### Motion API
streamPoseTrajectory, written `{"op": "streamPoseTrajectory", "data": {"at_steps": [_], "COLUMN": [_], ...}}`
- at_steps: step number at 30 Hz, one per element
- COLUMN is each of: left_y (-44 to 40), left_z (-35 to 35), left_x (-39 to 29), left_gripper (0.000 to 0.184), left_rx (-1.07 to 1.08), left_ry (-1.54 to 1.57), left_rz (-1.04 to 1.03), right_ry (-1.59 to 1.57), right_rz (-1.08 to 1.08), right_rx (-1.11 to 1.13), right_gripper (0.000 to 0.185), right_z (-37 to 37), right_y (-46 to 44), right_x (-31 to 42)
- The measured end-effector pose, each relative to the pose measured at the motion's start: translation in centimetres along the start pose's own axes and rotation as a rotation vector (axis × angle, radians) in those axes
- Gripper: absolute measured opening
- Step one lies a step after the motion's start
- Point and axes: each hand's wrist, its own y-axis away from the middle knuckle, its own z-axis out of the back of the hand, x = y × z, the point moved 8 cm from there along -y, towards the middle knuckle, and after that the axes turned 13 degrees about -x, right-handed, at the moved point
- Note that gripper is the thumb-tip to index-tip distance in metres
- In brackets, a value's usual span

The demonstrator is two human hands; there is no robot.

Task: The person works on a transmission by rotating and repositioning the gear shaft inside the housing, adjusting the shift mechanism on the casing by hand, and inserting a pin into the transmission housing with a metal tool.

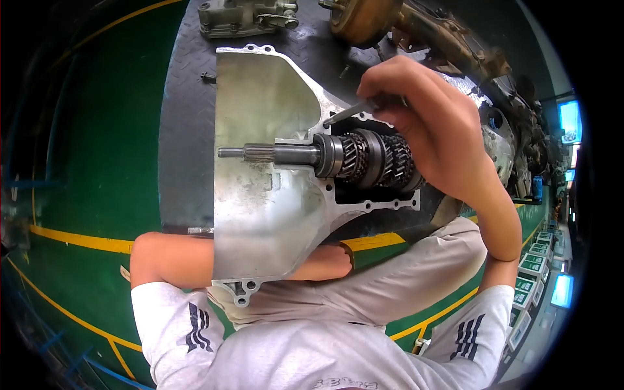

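Observation:
An opened metal gearbox housing (273,214) lies on a dark bench top, its wide bell end to the left. Inside it rests a gear shaft (370,158) with several gears, its splined end sticking out to the left. My right hand (419,117) is closed on a thin metal rod (348,116), whose tip meets the housing's upper flange near a bolt hole. Beneath the near edge of the bell, my left hand (328,262) shows only in part; its fingers are mostly hidden.
Another metal casting (247,17) sits at the bench's back edge. A rusty axle assembly (422,29) lies at the back right, with more machine parts beyond it. The bench's diamond-patterned surface (185,130) shows left of the housing. Green floor (110,130) carries yellow lines.

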Motion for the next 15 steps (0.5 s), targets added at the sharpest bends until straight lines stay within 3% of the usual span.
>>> {"op": "streamPoseTrajectory", "data": {"at_steps": [15], "left_y": [2.2], "left_z": [-0.9], "left_x": [-1.9], "left_gripper": [0.012], "left_rx": [0.075], "left_ry": [0.061], "left_rz": [-0.012], "right_ry": [-0.020], "right_rz": [-0.015], "right_rx": [-0.001], "right_gripper": [0.023], "right_z": [0.8], "right_y": [-0.1], "right_x": [-0.7]}}
